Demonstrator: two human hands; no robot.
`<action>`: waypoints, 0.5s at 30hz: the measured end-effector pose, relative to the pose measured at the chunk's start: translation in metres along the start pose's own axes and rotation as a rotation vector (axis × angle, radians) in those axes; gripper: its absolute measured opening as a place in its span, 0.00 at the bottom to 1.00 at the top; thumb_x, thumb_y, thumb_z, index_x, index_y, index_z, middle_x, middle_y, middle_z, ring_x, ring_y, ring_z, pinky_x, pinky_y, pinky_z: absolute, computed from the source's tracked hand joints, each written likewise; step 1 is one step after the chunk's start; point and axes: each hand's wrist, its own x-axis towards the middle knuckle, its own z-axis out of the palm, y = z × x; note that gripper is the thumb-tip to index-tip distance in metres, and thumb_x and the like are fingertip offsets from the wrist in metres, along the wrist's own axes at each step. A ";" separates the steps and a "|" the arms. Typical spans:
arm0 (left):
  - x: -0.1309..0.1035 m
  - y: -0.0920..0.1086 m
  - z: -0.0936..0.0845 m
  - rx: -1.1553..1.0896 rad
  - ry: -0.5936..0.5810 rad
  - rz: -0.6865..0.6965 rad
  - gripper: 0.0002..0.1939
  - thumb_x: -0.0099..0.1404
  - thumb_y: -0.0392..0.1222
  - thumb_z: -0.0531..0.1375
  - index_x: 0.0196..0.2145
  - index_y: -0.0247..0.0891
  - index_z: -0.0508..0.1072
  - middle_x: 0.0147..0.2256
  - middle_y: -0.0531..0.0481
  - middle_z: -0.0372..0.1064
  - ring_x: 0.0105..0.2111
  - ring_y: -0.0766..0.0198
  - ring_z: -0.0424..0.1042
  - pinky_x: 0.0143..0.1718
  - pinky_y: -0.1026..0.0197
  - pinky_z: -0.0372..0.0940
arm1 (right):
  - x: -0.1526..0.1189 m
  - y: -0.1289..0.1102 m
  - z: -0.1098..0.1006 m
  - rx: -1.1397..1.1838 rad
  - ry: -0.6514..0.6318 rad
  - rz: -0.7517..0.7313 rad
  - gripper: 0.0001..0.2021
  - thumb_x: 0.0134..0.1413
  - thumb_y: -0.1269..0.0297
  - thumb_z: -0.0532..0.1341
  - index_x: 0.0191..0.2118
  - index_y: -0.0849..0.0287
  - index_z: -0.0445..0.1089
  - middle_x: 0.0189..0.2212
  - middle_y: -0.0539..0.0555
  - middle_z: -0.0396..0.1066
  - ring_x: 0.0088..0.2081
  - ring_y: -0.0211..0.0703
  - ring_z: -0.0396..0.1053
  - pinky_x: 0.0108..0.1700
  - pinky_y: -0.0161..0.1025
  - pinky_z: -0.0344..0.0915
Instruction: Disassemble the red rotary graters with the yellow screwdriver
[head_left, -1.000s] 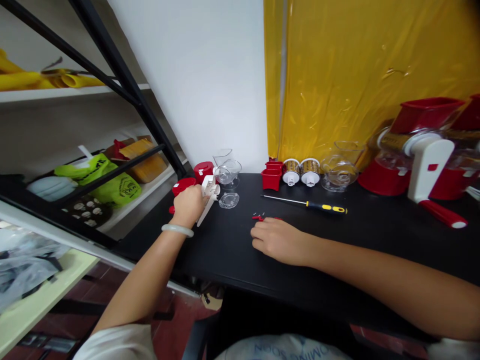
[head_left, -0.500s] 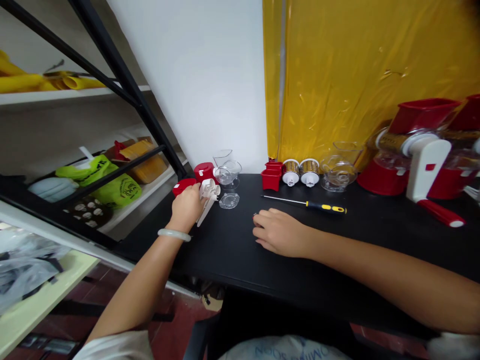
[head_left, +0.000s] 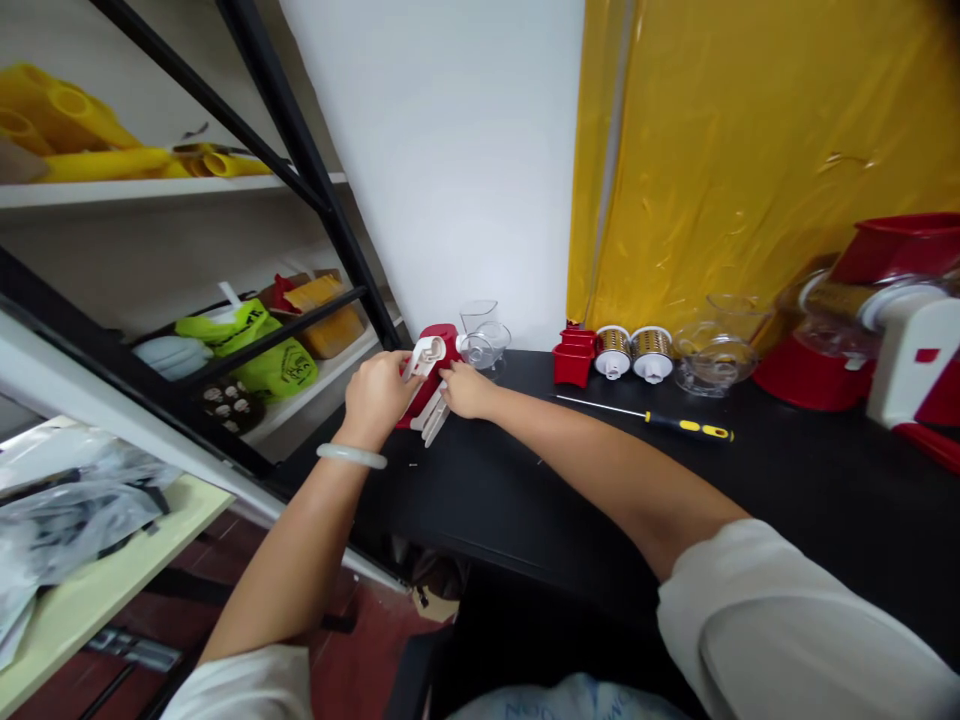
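My left hand (head_left: 375, 400), with a pale bangle on its wrist, is closed around the near side of a white plastic crank arm (head_left: 428, 352). Another long white plastic piece (head_left: 432, 418) slants down just below it. Behind these is a red grater base (head_left: 439, 335), partly hidden. My right hand (head_left: 469, 390) is beside them, fingers bent in at the white and red parts; what they pinch is hidden. A clear plastic grater housing (head_left: 486, 345) stands right behind my right hand.
On the black table (head_left: 480, 510) lie a yellow-black screwdriver (head_left: 686, 427), small red hoppers (head_left: 574, 360) and two grater drums (head_left: 613, 352). Another clear housing (head_left: 716, 350) stands farther right, before an assembled rotary grater (head_left: 817, 355). A shelf rack (head_left: 330, 190) borders the left.
My right hand has moved left from the middle of the table to the white and red parts. My left hand still holds the white piece. The view has shifted left.
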 end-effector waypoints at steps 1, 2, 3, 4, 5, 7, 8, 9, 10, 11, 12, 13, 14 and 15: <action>0.000 -0.001 0.003 -0.003 -0.009 -0.008 0.20 0.65 0.48 0.61 0.52 0.39 0.77 0.48 0.40 0.77 0.48 0.47 0.76 0.48 0.54 0.68 | 0.002 0.001 0.005 0.000 -0.001 0.001 0.16 0.66 0.71 0.53 0.52 0.76 0.71 0.48 0.72 0.72 0.56 0.58 0.66 0.62 0.52 0.55; -0.001 -0.002 0.005 -0.007 -0.013 -0.012 0.20 0.64 0.48 0.61 0.52 0.39 0.77 0.48 0.40 0.77 0.47 0.47 0.76 0.47 0.54 0.68 | 0.003 0.002 0.008 0.001 0.000 -0.001 0.16 0.66 0.70 0.54 0.52 0.76 0.71 0.48 0.72 0.72 0.56 0.58 0.66 0.62 0.52 0.55; -0.001 -0.003 0.007 -0.012 -0.013 -0.011 0.20 0.64 0.48 0.61 0.52 0.39 0.77 0.47 0.40 0.77 0.47 0.47 0.76 0.46 0.54 0.68 | 0.002 0.003 0.011 0.003 0.001 -0.004 0.16 0.67 0.70 0.53 0.51 0.76 0.72 0.47 0.71 0.72 0.56 0.58 0.65 0.62 0.52 0.54; -0.002 -0.003 0.009 -0.018 -0.010 -0.004 0.20 0.65 0.48 0.61 0.51 0.39 0.77 0.47 0.40 0.77 0.46 0.47 0.76 0.45 0.54 0.68 | 0.000 0.003 0.014 0.006 0.003 -0.006 0.16 0.67 0.69 0.53 0.51 0.75 0.72 0.46 0.71 0.72 0.56 0.57 0.65 0.62 0.51 0.55; -0.003 -0.003 0.011 -0.023 -0.006 0.005 0.19 0.65 0.48 0.61 0.51 0.39 0.77 0.46 0.40 0.77 0.46 0.47 0.76 0.44 0.54 0.68 | -0.001 0.004 0.015 0.010 0.006 -0.009 0.17 0.68 0.68 0.53 0.51 0.75 0.72 0.46 0.70 0.72 0.56 0.57 0.65 0.62 0.50 0.55; -0.004 -0.002 0.014 -0.028 -0.002 0.017 0.19 0.65 0.49 0.60 0.50 0.40 0.77 0.45 0.41 0.77 0.45 0.47 0.76 0.43 0.55 0.68 | -0.005 0.003 0.018 0.018 0.013 -0.012 0.18 0.68 0.67 0.53 0.52 0.75 0.71 0.47 0.70 0.71 0.56 0.55 0.64 0.62 0.49 0.54; -0.004 -0.001 0.015 -0.029 -0.001 0.023 0.18 0.65 0.48 0.60 0.50 0.40 0.77 0.45 0.41 0.77 0.45 0.47 0.76 0.42 0.55 0.68 | -0.006 0.001 0.019 0.023 0.015 -0.011 0.18 0.68 0.66 0.53 0.53 0.74 0.71 0.48 0.70 0.70 0.57 0.55 0.64 0.63 0.49 0.54; -0.004 -0.001 0.017 -0.029 0.000 0.028 0.18 0.65 0.48 0.60 0.50 0.40 0.77 0.45 0.41 0.77 0.45 0.47 0.76 0.42 0.55 0.68 | -0.008 0.000 0.019 0.028 0.018 -0.008 0.18 0.68 0.66 0.53 0.54 0.74 0.70 0.49 0.70 0.70 0.57 0.54 0.64 0.63 0.48 0.54; -0.003 0.001 0.018 -0.026 0.001 0.035 0.18 0.65 0.48 0.60 0.50 0.40 0.76 0.46 0.42 0.77 0.46 0.47 0.76 0.42 0.55 0.68 | -0.009 -0.002 0.019 0.034 0.022 -0.004 0.19 0.68 0.66 0.54 0.55 0.75 0.69 0.51 0.70 0.69 0.58 0.53 0.64 0.63 0.47 0.55; -0.003 0.002 0.020 -0.023 0.002 0.044 0.18 0.65 0.47 0.60 0.50 0.40 0.76 0.46 0.42 0.77 0.47 0.47 0.76 0.43 0.55 0.68 | -0.011 -0.003 0.018 0.041 0.027 0.000 0.20 0.68 0.65 0.54 0.58 0.75 0.67 0.53 0.71 0.68 0.59 0.53 0.64 0.64 0.46 0.55; -0.002 0.003 0.022 -0.020 0.000 0.053 0.17 0.65 0.46 0.60 0.50 0.40 0.76 0.46 0.42 0.77 0.47 0.47 0.75 0.43 0.55 0.68 | -0.012 -0.004 0.016 0.048 0.032 0.003 0.22 0.68 0.64 0.54 0.60 0.75 0.64 0.56 0.72 0.66 0.60 0.52 0.63 0.64 0.45 0.56; -0.002 0.004 0.023 -0.018 -0.004 0.058 0.17 0.65 0.46 0.60 0.50 0.40 0.76 0.47 0.42 0.77 0.47 0.46 0.75 0.43 0.54 0.68 | -0.015 -0.004 0.013 0.053 0.034 0.005 0.24 0.68 0.63 0.55 0.63 0.76 0.61 0.59 0.73 0.64 0.62 0.52 0.63 0.64 0.44 0.57; -0.001 0.006 0.025 -0.017 -0.010 0.060 0.17 0.65 0.46 0.60 0.50 0.40 0.76 0.47 0.42 0.77 0.48 0.46 0.75 0.43 0.54 0.68 | -0.017 -0.003 0.010 0.057 0.033 0.006 0.26 0.68 0.63 0.55 0.64 0.76 0.59 0.61 0.73 0.62 0.63 0.52 0.62 0.63 0.43 0.58; -0.001 0.007 0.027 -0.014 -0.018 0.059 0.17 0.65 0.46 0.60 0.50 0.40 0.76 0.47 0.41 0.77 0.48 0.46 0.75 0.43 0.54 0.68 | -0.021 -0.002 0.005 0.058 0.024 0.005 0.27 0.67 0.62 0.56 0.64 0.76 0.59 0.62 0.74 0.61 0.63 0.53 0.62 0.63 0.43 0.59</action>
